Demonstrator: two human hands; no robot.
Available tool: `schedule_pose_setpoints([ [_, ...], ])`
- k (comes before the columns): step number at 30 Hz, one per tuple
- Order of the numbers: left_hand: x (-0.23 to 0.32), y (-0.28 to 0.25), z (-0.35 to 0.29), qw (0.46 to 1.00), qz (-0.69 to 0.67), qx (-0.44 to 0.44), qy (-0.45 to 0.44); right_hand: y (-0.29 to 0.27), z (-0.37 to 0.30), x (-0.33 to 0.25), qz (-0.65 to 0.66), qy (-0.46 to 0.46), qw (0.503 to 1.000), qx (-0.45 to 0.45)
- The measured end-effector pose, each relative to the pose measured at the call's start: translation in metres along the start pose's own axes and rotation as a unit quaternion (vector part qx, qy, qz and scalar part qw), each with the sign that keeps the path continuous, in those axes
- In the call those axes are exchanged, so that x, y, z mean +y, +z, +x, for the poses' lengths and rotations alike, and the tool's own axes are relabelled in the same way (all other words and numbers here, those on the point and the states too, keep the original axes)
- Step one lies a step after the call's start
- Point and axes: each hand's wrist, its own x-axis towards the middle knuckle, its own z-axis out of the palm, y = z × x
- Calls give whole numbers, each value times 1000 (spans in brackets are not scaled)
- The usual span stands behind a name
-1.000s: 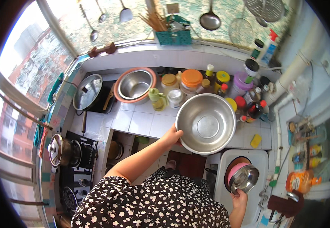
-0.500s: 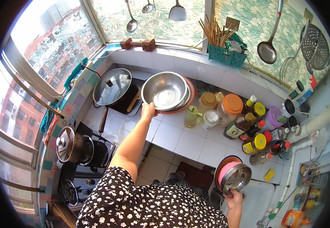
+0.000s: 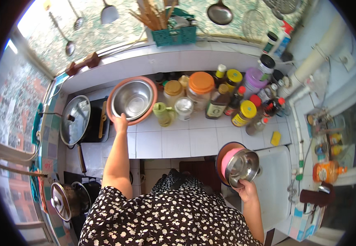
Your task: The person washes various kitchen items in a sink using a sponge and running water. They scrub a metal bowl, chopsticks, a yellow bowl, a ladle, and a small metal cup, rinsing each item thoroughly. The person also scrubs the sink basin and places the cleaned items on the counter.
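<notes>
At the counter's back left, a steel bowl [image 3: 133, 100] sits inside an orange-brown basin [image 3: 111, 95]. My left hand [image 3: 121, 122] is closed on the near rim of the steel bowl, its thumb over the edge. Low on the right, my right hand [image 3: 246, 190] grips a tilted nest of bowls: a smaller steel bowl [image 3: 245, 166] in front, a pink bowl [image 3: 226, 160] behind it, and a dark-rimmed orange-brown bowl [image 3: 220, 164] outermost. This nest hangs over the left edge of the white sink [image 3: 274, 197]. Fingers under the steel bowl are partly hidden.
Right of the basin stand a green oil jug [image 3: 162, 114], an orange-lidded jar [image 3: 200, 88] and several sauce bottles. A lidded pan [image 3: 75, 119] and a pot [image 3: 65, 201] are on the left. A yellow sponge [image 3: 275, 138] lies by the sink.
The view has swung right. The steel bowl, earlier offset over the basin's left side, now lies centred within it, my left hand still on its rim. My right hand keeps its nest of bowls.
</notes>
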Motion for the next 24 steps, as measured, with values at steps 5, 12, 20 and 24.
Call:
schedule_pose_setpoints([
  [5,45,30,-101,977,-32,-175,118,-26,-14,-4,6,-26,1000,-9],
  [12,180,87,-372,666,-67,-741,48,-90,-62,-23,-1,-45,999,-9],
  [20,215,132,-582,585,25,-805,93,-235,-130,-31,-150,-273,938,150],
  [24,202,151,-664,608,53,-771,181,-305,-152,-32,-224,-356,875,239],
])
